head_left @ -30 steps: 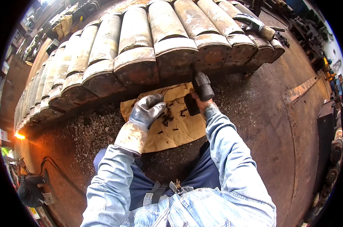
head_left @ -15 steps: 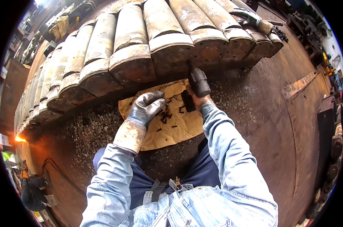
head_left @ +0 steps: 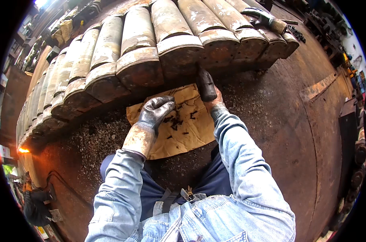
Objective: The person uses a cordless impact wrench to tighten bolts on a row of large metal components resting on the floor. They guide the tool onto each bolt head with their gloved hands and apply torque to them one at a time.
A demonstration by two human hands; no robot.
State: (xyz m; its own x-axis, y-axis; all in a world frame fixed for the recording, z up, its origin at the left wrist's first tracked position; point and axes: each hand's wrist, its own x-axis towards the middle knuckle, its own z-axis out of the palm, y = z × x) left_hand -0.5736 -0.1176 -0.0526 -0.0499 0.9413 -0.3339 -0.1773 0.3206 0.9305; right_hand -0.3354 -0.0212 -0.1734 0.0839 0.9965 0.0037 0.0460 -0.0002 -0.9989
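Observation:
My right hand [head_left: 217,101], which looks ungloved, grips a dark hammer [head_left: 207,86]. The hammer's head points toward the lower edge of a heavy ribbed metal piece [head_left: 181,54], and most of its handle is hidden. My left hand [head_left: 155,113], in a dark coated glove with a stained cuff, is closed, thumb and fingers together. What it pinches, if anything, I cannot make out. Beneath both hands lies a creased tan sheet [head_left: 183,141]. Several small dark metal bits [head_left: 175,121] are scattered on it, close to my left fingers.
A loose work glove [head_left: 263,18] rests on the ribbed piece at far right. Brown metal plate [head_left: 279,141] spreads around me, gritty near the sheet. At far left an orange glow [head_left: 24,150] burns near a person's dark sleeve [head_left: 33,207]. Dark metal parts [head_left: 358,153] line the right edge.
The hammer has shifted slightly left and turned in my right hand. A dark block seen beside that hand earlier is now out of sight. My left hand has hardly moved.

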